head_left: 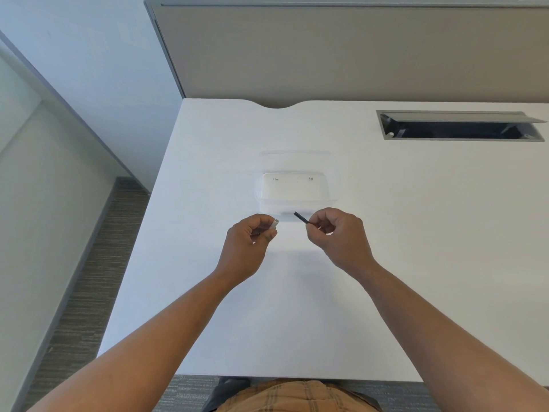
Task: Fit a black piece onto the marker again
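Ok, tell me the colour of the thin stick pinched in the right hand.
Black. The thin stick shows best in the head view, pinched by the right hand.

Bright, overexposed white, soft shadows, wide-angle bowing

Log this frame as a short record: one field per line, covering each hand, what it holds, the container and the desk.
left hand: left hand grips a small white tube, its open end pointing toward the other hand
right hand: right hand pinches a thin black rod, tip aimed up and left
gap: tube and rod apart, not touching
container: clear plastic container just beyond the hands, two tiny dark bits inside
surface: white desk
far right: open cable tray set into the desk
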The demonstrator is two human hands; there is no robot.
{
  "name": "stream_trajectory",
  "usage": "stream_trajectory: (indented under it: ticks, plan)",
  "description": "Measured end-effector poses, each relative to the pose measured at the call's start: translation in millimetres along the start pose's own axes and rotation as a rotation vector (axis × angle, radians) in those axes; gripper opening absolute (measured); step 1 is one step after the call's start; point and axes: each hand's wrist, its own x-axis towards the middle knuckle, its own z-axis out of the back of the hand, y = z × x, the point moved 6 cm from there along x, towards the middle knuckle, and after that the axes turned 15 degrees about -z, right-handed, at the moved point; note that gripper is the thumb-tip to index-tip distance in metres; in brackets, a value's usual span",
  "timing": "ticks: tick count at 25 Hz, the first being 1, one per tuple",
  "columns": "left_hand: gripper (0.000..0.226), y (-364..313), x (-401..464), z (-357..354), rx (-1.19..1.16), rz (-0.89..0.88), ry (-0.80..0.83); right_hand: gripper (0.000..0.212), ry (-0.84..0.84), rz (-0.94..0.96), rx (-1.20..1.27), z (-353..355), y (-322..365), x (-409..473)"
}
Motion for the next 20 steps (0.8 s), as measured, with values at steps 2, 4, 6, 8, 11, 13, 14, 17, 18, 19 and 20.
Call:
stream_trajectory:
  ticks: [2,4,6,8,11,13,14,17,18,19,20]
  plan:
    - [0.014,1,1,0,-0.001,0.003,-0.003,0.006,0.043,0.054,0.021,-2,11,-2]
    - [0.016,3,2,0,-0.004,0.013,-0.006,0.010,0.073,0.076,0.031,-4,16,-3]
    - [0.017,4,3,2,-0.011,0.018,-0.015,0.015,0.089,0.079,0.029,-5,17,-2]
    - [0.018,3,4,3,-0.006,0.007,-0.007,0.016,0.104,0.078,0.018,-7,17,-1]
    - [0.021,1,6,2,0.024,-0.031,0.032,0.014,0.127,0.073,0.009,-9,17,0]
    - [0.021,0,7,1,0.033,-0.047,0.054,0.012,0.134,0.070,0.011,-10,17,1]
    - [0.021,-1,8,1,0.033,-0.051,0.062,0.011,0.134,0.070,0.007,-11,17,2]
    - [0.021,-2,10,-1,0.042,-0.061,0.084,0.011,0.133,0.063,-0.005,-13,14,3]
    - [0.020,-2,10,-1,0.048,-0.070,0.089,0.011,0.136,0.061,-0.009,-13,13,4]
    - [0.021,-2,10,-1,0.057,-0.080,0.094,0.012,0.138,0.065,-0.019,-14,13,4]
    - [0.021,-2,10,0,0.075,-0.093,0.104,0.012,0.138,0.075,-0.036,-14,13,5]
